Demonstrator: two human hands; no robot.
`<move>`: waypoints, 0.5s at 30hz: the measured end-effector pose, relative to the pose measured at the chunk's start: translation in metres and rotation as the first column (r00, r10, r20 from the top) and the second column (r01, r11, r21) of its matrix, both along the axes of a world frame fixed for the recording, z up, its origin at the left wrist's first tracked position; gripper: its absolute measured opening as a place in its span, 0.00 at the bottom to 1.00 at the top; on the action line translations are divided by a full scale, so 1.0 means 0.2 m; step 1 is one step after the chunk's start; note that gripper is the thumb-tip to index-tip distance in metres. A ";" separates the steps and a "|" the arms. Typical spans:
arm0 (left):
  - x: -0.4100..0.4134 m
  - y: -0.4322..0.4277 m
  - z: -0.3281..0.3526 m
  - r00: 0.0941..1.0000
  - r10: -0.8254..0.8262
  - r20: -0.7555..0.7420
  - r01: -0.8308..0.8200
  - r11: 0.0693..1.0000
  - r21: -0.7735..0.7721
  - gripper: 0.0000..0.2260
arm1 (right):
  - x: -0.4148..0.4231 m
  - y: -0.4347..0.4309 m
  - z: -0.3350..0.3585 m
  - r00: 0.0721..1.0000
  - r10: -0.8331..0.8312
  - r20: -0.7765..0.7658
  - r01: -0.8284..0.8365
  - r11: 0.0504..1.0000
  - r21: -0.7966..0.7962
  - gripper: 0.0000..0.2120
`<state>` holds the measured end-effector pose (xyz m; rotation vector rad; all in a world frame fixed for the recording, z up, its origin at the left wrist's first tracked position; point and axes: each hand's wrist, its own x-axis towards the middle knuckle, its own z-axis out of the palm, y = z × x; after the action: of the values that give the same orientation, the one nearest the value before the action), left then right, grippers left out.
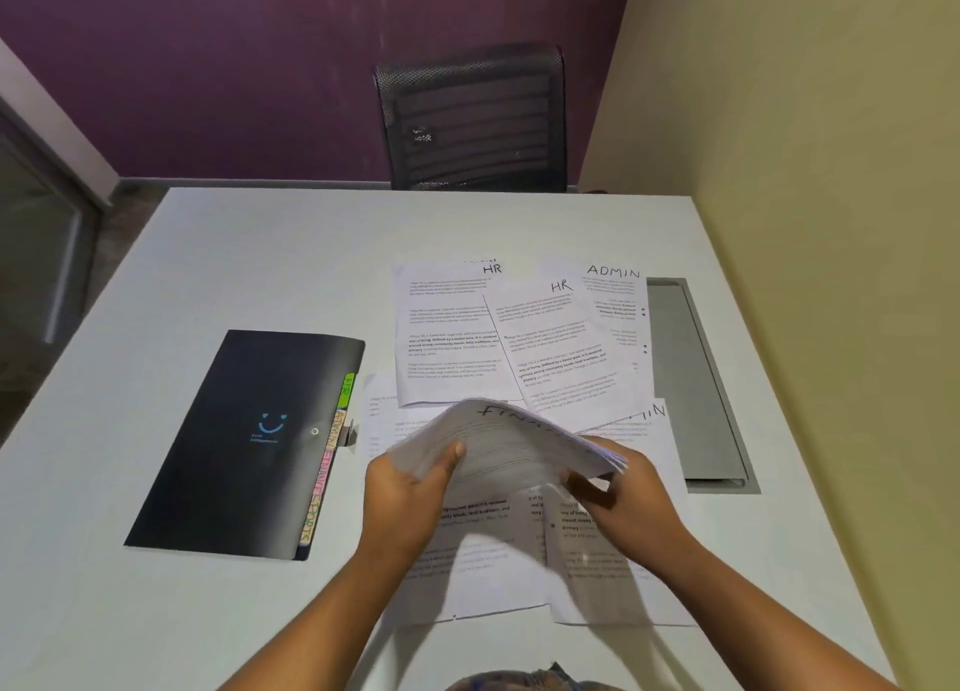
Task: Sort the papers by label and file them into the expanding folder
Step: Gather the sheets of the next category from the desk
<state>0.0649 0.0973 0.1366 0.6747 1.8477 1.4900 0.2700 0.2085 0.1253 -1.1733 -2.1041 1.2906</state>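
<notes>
I hold a small stack of papers (511, 443) above the table, bent upward in the middle; its top sheet shows handwriting starting "FIN". My left hand (410, 487) grips its left edge, thumb on top. My right hand (621, 487) grips its right edge. Loose sheets lie underneath and beyond: two marked "HR" (447, 326) (561, 347) and one marked "ADMIN" (618, 295). More sheets (493, 560) lie under my hands. The black expanding folder (244, 441) lies shut at the left, coloured label tabs (332, 451) sticking out of its right edge.
The white table (260, 253) ends at a yellow wall on the right. A grey cable hatch (691, 378) is set into the table right of the papers. A black mesh chair (472, 118) stands behind the far edge.
</notes>
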 end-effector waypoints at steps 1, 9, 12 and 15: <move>0.00 -0.01 0.00 1.000 0.016 0.016 -0.016 1.000 0.010 0.07 | 0.00 -0.01 -0.02 1.000 -0.017 -0.018 0.017 1.000 0.002 0.12; 0.00 -0.05 -0.17 0.998 0.056 0.027 -0.052 0.988 -0.147 0.06 | -0.02 -0.03 -0.10 0.994 0.026 0.102 -0.035 0.995 0.093 0.07; -0.02 -0.06 -0.23 0.996 0.074 0.044 -0.066 0.983 -0.170 0.05 | -0.05 -0.03 -0.08 0.989 0.016 0.145 -0.031 0.995 0.099 0.09; -0.06 -0.08 -0.20 0.991 0.105 0.084 -0.088 0.979 -0.187 0.06 | -0.06 -0.03 -0.03 0.990 0.021 0.138 -0.036 0.994 0.100 0.21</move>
<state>0.0520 0.0811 0.0974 0.4266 1.9392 1.3666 0.2579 0.2016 0.1203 -1.2233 -2.2637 1.1287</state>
